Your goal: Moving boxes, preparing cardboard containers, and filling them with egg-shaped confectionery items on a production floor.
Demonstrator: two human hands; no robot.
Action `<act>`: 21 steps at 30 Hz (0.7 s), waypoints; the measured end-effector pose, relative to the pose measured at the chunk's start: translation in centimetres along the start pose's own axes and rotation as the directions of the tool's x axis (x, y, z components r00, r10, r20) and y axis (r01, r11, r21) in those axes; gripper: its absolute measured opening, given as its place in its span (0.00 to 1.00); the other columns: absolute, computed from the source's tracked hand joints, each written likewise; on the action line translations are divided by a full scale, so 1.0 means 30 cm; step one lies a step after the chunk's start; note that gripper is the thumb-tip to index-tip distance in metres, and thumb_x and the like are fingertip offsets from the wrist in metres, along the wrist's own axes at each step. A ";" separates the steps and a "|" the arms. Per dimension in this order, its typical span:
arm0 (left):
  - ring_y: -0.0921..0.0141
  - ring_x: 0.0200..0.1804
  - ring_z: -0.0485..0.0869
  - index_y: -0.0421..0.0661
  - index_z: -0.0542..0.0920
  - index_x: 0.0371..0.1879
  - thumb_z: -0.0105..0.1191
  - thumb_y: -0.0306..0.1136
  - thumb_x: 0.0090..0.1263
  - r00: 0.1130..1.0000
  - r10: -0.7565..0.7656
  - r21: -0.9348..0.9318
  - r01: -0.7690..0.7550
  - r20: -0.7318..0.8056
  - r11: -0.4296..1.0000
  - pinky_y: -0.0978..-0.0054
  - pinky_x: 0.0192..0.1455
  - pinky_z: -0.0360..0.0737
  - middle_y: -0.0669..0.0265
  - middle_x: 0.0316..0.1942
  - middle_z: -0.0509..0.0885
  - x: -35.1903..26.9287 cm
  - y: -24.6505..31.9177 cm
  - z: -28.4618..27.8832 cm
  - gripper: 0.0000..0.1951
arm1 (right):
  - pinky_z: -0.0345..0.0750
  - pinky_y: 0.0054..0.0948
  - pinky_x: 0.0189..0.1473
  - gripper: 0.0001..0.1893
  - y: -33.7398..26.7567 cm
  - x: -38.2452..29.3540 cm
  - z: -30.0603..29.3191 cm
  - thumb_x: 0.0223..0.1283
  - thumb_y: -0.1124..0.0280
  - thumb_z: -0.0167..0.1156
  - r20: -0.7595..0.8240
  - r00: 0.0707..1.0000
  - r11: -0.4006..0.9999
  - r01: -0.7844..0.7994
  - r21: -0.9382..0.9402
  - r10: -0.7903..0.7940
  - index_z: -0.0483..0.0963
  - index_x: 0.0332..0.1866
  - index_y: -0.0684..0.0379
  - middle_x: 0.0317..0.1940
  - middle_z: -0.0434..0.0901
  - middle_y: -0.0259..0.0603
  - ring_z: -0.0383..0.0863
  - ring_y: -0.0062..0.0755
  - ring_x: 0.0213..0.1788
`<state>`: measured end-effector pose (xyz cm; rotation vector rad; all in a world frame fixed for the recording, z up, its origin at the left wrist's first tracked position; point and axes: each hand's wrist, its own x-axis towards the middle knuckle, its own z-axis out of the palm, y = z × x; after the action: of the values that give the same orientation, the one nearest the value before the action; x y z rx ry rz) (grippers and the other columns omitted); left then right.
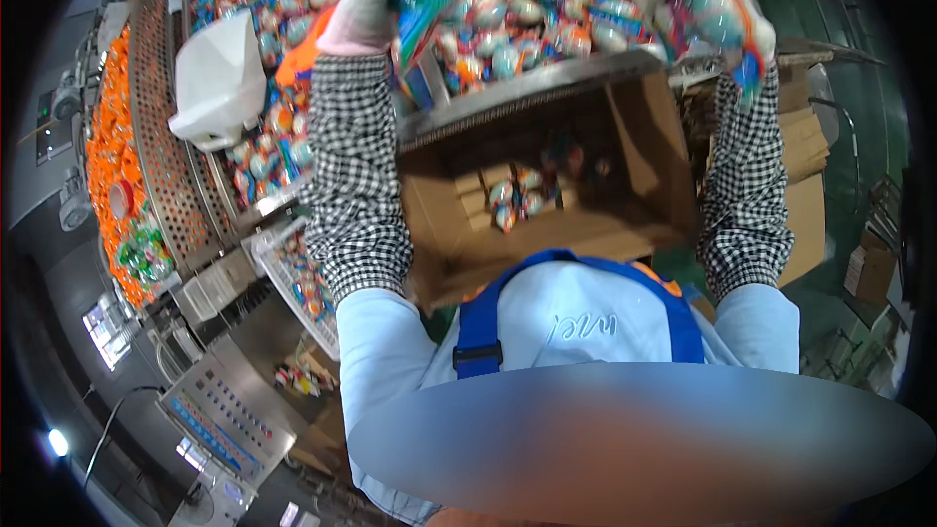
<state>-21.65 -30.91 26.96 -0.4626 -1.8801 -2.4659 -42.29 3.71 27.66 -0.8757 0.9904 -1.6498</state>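
Note:
Many wrapped round candies (498, 11) with blue, orange and white wrappers cover the metal table at the top of the view. My left hand (366, 7), in a white glove, holds a blue-green and orange wrapped piece over them. At the upper right my right hand (754, 33), also gloved, is closed around a bunch of wrapped candies (703, 7). Between my checkered sleeves sits an open cardboard box (585, 234), with several candies (516, 197) on its bottom, below the table's metal edge (534, 91).
A white plastic scoop or container (219, 80) rests at the left on the candies. Beyond it runs a perforated metal rail (157, 124) beside orange wrapped pieces (113, 161). A white crate (293, 285) of candies stands lower left; flat cardboard (805, 212) lies at the right.

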 end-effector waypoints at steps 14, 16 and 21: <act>0.57 0.42 0.83 0.47 0.85 0.35 0.63 0.50 0.48 0.341 -0.864 0.582 0.810 -0.371 0.070 0.62 0.46 0.78 0.57 0.36 0.85 -0.500 -0.758 0.551 0.21 | 0.71 0.41 0.59 0.46 0.913 -0.056 0.273 0.43 0.50 0.67 -0.400 0.614 -0.060 -0.497 -0.866 0.681 0.57 0.68 0.58 0.54 0.74 0.57 0.73 0.53 0.58; 0.55 0.42 0.83 0.46 0.84 0.36 0.59 0.48 0.53 0.414 -0.834 0.624 0.773 -0.364 0.112 0.61 0.46 0.78 0.54 0.37 0.85 -0.487 -0.737 0.524 0.19 | 0.70 0.41 0.59 0.37 0.851 -0.035 0.298 0.50 0.52 0.62 -0.316 0.679 0.005 -0.426 -0.905 0.662 0.62 0.65 0.60 0.54 0.74 0.55 0.73 0.51 0.58; 0.68 0.29 0.81 0.39 0.81 0.36 0.52 0.37 0.63 0.832 -0.494 0.452 0.553 -0.253 0.700 0.68 0.34 0.78 0.61 0.25 0.82 -0.223 -0.085 0.513 0.12 | 0.76 0.27 0.47 0.17 0.255 0.053 0.406 0.58 0.65 0.60 0.042 0.939 0.764 -0.253 -0.593 0.342 0.76 0.49 0.64 0.39 0.82 0.39 0.80 0.26 0.41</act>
<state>-12.19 -16.81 26.64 0.2779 -2.7835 -2.0005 -28.98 -1.65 25.81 -1.1489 1.4823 -0.9906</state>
